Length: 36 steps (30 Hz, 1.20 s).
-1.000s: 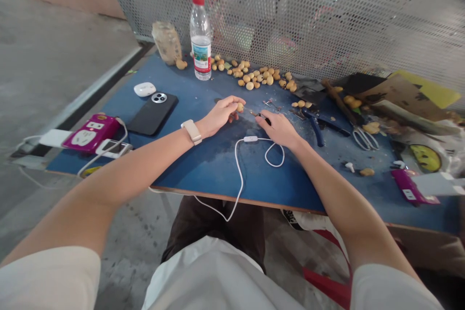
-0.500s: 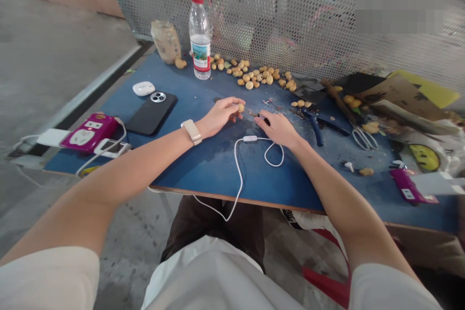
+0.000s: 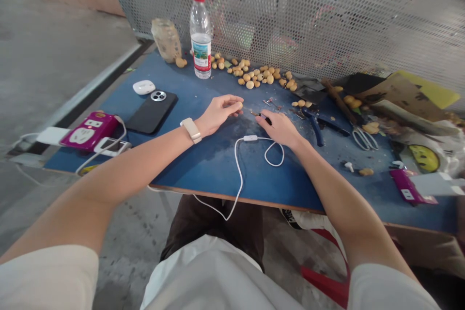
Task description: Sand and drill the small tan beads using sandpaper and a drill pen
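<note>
My left hand [image 3: 219, 112] rests on the blue table [image 3: 203, 164] and pinches a small round yellow-brown fruit [image 3: 240, 105] between thumb and fingertips. My right hand [image 3: 278, 127] lies just to its right, closed on a thin dark-handled tool [image 3: 262, 116] whose tip points toward the fruit. A white cable [image 3: 240, 164] loops under my right wrist and runs off the table's front edge. More of the same fruits [image 3: 259, 76] lie scattered at the back of the table.
A water bottle [image 3: 200, 34] and a jar [image 3: 166, 40] stand at the back. A black phone [image 3: 151, 111], a white earbud case [image 3: 144, 87] and a pink power strip [image 3: 89, 131] lie left. Blue pliers [image 3: 316, 123], scissors [image 3: 363, 136] and cardboard clutter lie right. Perforated metal mesh [image 3: 327, 9] backs the table.
Hardly anything has changed. My left fingers have turned the fruit slightly and closed a little more over it; my right hand stays in place with the tool.
</note>
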Each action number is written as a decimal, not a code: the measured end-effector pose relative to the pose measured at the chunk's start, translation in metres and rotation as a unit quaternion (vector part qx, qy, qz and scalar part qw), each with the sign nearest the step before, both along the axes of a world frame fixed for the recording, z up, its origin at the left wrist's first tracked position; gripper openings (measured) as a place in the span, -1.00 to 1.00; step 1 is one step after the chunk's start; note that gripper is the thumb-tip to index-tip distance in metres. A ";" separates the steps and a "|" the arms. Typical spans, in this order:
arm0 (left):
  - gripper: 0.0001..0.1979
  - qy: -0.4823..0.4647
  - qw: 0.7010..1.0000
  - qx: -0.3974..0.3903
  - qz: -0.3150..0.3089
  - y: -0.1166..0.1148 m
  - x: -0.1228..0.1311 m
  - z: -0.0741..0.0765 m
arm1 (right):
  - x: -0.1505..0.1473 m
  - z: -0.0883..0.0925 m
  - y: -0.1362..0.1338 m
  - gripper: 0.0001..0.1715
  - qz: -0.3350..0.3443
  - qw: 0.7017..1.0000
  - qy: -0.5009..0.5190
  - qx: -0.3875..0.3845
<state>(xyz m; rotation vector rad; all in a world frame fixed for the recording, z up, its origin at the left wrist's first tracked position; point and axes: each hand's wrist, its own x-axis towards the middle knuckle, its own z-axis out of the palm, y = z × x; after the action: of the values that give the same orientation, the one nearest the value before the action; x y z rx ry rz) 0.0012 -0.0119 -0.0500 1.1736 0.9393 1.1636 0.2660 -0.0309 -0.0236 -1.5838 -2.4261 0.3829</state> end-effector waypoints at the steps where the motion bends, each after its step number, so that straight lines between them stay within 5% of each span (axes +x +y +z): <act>1: -0.86 -0.001 1.000 0.001 -0.002 0.001 -0.001 -0.001 | 0.000 0.000 0.000 -0.55 0.000 1.000 -0.001 0.000; 15: -0.81 0.062 0.998 0.031 -0.006 0.005 -0.003 -0.005 | 0.001 -0.004 0.001 -0.47 -0.002 1.000 0.015 -0.001; 36: -0.82 0.027 0.999 0.032 -0.020 0.009 -0.004 -0.013 | -0.001 0.003 -0.002 -0.45 0.001 1.000 -0.001 -0.022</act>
<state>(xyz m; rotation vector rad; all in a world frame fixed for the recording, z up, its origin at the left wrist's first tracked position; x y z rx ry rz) -0.0031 -0.0026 -0.0628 1.2753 0.9205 1.1419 0.2647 -0.0333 -0.0209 -1.6003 -2.4376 0.4365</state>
